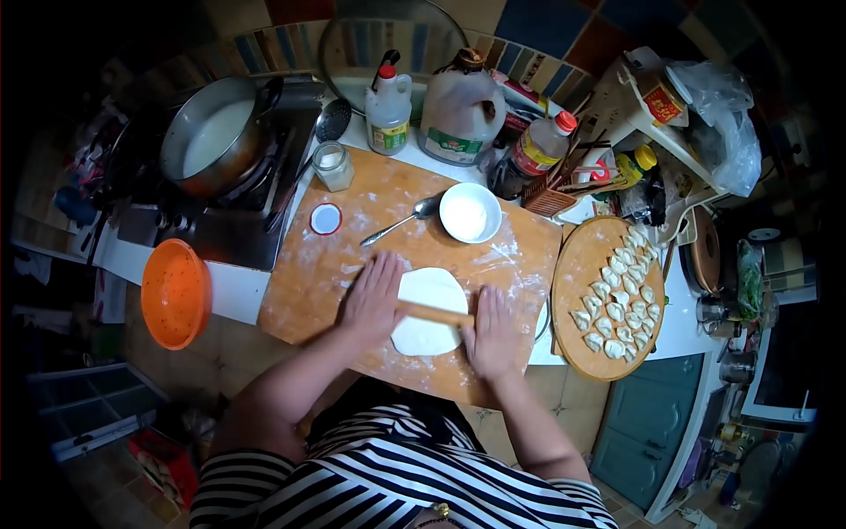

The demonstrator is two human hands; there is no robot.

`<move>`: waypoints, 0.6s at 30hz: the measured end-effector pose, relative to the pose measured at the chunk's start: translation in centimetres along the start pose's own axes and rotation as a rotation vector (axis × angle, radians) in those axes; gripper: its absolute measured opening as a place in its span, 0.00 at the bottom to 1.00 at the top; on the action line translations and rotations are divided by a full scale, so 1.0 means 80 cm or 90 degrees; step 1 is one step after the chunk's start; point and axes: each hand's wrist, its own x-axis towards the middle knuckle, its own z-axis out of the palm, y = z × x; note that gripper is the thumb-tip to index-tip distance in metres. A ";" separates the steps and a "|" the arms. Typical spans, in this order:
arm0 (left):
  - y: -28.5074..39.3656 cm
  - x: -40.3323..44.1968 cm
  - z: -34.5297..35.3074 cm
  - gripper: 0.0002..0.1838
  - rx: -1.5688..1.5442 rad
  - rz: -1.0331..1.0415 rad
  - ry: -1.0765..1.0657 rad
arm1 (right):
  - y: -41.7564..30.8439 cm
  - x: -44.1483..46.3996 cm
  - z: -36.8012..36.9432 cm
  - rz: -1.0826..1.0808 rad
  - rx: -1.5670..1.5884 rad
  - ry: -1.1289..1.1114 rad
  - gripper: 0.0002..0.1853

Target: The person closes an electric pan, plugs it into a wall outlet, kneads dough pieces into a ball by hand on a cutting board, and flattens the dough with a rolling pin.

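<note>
A dough sheet [428, 337] lies flat on the wooden board [304, 282], nearer the board's front edge than its back. It is white, rolled into a broad, thin round that is not quite true, its outline slightly flattened in places and a little longer from front to back than across. The surface looks smooth and in one piece. Across its middle rests a slim, pale brown rolling pin [434, 313], lying nearly crosswise with its right end tilted slightly toward the front. Dough shows on both sides of the pin; the pin's left end is covered from sight.
</note>
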 end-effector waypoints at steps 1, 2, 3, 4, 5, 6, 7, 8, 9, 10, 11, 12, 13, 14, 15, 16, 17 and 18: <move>0.008 -0.030 -0.003 0.49 -0.006 0.003 -0.069 | -0.012 -0.027 -0.008 -0.003 0.018 -0.031 0.41; 0.013 -0.050 -0.001 0.49 -0.011 -0.005 -0.078 | -0.021 -0.049 -0.013 -0.002 0.034 -0.063 0.41; 0.018 -0.057 -0.004 0.49 -0.016 -0.011 -0.078 | -0.023 -0.056 -0.010 0.003 0.048 -0.063 0.40; 0.022 -0.054 -0.007 0.49 -0.021 -0.016 -0.074 | -0.019 -0.046 -0.007 0.013 0.035 -0.042 0.40; 0.019 -0.033 -0.009 0.48 0.009 -0.033 -0.099 | -0.011 -0.025 0.001 0.021 0.023 -0.021 0.40; 0.015 -0.002 -0.012 0.48 0.017 -0.037 -0.046 | -0.002 0.002 0.005 0.026 0.010 0.001 0.39; 0.005 0.034 -0.013 0.47 0.026 -0.042 0.010 | 0.007 0.040 0.004 0.064 0.006 0.007 0.39; -0.004 0.064 -0.012 0.47 0.035 -0.046 0.064 | 0.017 0.079 0.004 0.099 0.017 0.040 0.39; -0.013 0.093 -0.011 0.47 0.077 -0.049 0.102 | 0.026 0.113 0.003 0.132 0.028 0.074 0.38; -0.019 0.117 -0.010 0.46 0.117 -0.051 0.137 | 0.030 0.132 0.000 0.124 0.022 0.097 0.38; -0.020 0.126 -0.006 0.46 0.156 -0.052 0.167 | 0.033 0.142 -0.002 0.118 0.017 0.116 0.38; -0.016 0.121 -0.008 0.46 0.132 -0.047 0.145 | 0.034 0.147 -0.004 0.110 0.012 0.137 0.38; -0.011 0.106 -0.011 0.46 0.109 -0.043 0.120 | 0.031 0.134 -0.004 0.091 0.008 0.114 0.39; -0.006 0.083 -0.013 0.46 0.087 -0.040 0.092 | 0.024 0.109 -0.001 0.067 -0.003 0.083 0.39; 0.002 0.052 -0.016 0.45 0.063 -0.026 0.036 | 0.016 0.078 0.001 0.044 -0.013 0.053 0.38; 0.012 0.019 -0.015 0.43 0.079 -0.016 -0.016 | 0.011 0.051 0.003 0.020 -0.026 0.026 0.38; 0.019 -0.011 -0.012 0.42 0.097 -0.006 -0.070 | 0.007 0.021 0.006 -0.001 -0.003 0.028 0.35; 0.020 -0.033 -0.008 0.42 0.057 0.006 -0.078 | 0.002 -0.007 0.009 -0.021 0.018 0.029 0.32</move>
